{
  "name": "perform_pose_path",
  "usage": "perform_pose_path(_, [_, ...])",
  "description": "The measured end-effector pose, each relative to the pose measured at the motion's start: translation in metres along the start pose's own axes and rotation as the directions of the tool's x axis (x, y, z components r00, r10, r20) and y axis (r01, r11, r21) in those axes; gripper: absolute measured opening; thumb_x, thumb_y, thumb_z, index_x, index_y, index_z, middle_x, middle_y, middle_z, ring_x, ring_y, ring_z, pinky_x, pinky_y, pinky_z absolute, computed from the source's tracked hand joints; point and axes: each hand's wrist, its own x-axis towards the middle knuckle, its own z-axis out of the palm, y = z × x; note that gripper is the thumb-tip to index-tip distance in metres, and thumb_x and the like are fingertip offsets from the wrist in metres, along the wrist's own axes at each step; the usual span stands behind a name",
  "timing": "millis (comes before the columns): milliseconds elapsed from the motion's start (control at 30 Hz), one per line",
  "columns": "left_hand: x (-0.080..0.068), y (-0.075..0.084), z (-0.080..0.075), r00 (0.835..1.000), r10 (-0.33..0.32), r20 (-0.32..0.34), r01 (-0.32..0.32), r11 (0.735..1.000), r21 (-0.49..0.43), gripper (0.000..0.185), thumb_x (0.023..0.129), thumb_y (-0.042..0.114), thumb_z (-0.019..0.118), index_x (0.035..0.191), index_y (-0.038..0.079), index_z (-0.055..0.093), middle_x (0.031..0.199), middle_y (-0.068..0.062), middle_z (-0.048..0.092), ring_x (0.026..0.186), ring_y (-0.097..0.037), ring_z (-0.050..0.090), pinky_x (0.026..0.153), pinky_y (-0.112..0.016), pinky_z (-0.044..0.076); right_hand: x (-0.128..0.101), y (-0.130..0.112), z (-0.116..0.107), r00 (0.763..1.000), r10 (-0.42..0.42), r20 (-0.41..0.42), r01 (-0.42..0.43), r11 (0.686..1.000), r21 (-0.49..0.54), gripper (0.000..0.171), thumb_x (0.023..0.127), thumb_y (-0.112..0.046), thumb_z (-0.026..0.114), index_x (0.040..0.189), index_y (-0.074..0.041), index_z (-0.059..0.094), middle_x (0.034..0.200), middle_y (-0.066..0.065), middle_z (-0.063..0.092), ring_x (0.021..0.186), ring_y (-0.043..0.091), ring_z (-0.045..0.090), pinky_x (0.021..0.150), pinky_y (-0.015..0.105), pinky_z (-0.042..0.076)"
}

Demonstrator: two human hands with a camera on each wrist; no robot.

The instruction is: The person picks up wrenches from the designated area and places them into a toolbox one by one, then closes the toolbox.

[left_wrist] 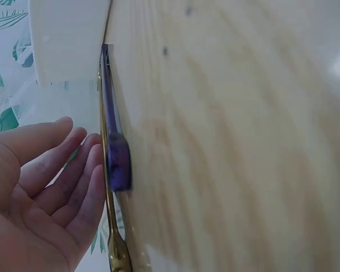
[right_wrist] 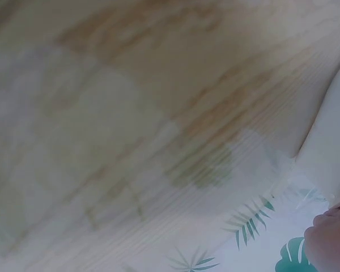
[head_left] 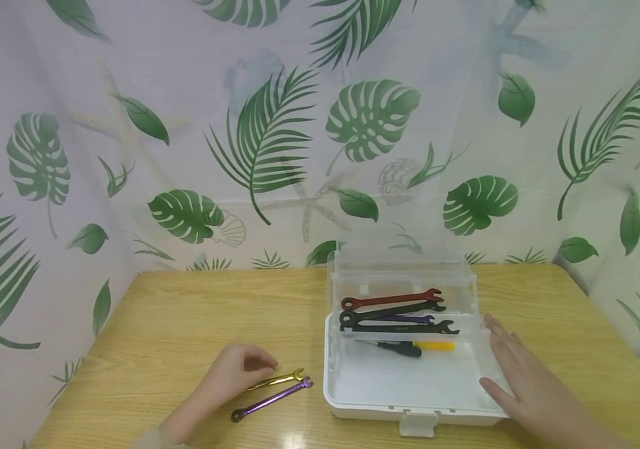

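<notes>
My left hand (head_left: 241,372) is just over a gold wrench (head_left: 283,380) on the table, its fingers loosely bent and holding nothing. Nearer to me lies a purple wrench (head_left: 271,400), roughly alongside the gold one; the left wrist view has both edge-on beside the fingertips (left_wrist: 96,170). My right hand (head_left: 528,380) rests at the right side of a white toolbox (head_left: 365,409), fingers extended along its outer wall and thumb over the rim. Only a bit of that hand enters the right wrist view, at the lower right corner.
The toolbox's clear lid (head_left: 404,259) stands raised. A clear tray holds a red wrench (head_left: 390,300), black wrenches (head_left: 393,310) and a small purple wrench (head_left: 410,319). On the box floor lie a black-handled screwdriver (head_left: 407,349) and a yellow handle (head_left: 435,345). A leaf-print curtain (head_left: 275,249) hangs behind.
</notes>
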Motion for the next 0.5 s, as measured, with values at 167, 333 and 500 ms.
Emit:
perform_pose_path(167, [-0.0062,-0.0019,-0.003,0.999,-0.013,0.037,0.015,0.999,-0.039,0.011,0.09,0.006,0.082,0.1,0.003,0.08,0.096,-0.008,0.081,0.082,-0.011,0.072,0.075,-0.017,0.059,-0.0012,0.0002,0.0006,1.0,-0.001,-0.003,0.001,1.0,-0.01,0.089,0.11,-0.047,0.053,0.169,0.002,0.009,0.179,0.02,0.006,0.159,0.052,0.021,0.129,0.042,-0.013])
perform_pose_path(333, [-0.0098,-0.0034,-0.0053,0.998,-0.01,0.065,0.015,0.997,-0.071,0.015,0.087,0.002,0.083,0.101,0.0,0.079,0.094,-0.009,0.079,0.081,-0.005,0.068,0.075,-0.016,0.059,-0.0006,0.0002,0.0001,1.0,-0.001,-0.006,0.001,1.0,-0.017,0.09,0.109,-0.047,0.054,0.169,0.001,0.009,0.179,0.02,0.008,0.158,0.052,0.023,0.132,0.051,-0.005])
perform_pose_path(500, [-0.011,-0.0065,-0.0045,0.996,0.003,0.087,0.004,0.996,-0.084,0.02,0.082,-0.003,0.084,0.101,-0.002,0.079,0.092,-0.008,0.077,0.08,-0.002,0.065,0.075,-0.016,0.059,-0.0008,0.0007,0.0001,1.0,-0.009,-0.008,0.008,1.0,-0.025,0.089,0.109,-0.047,0.054,0.169,0.002,0.01,0.179,0.02,0.007,0.158,0.051,0.022,0.129,0.038,-0.014])
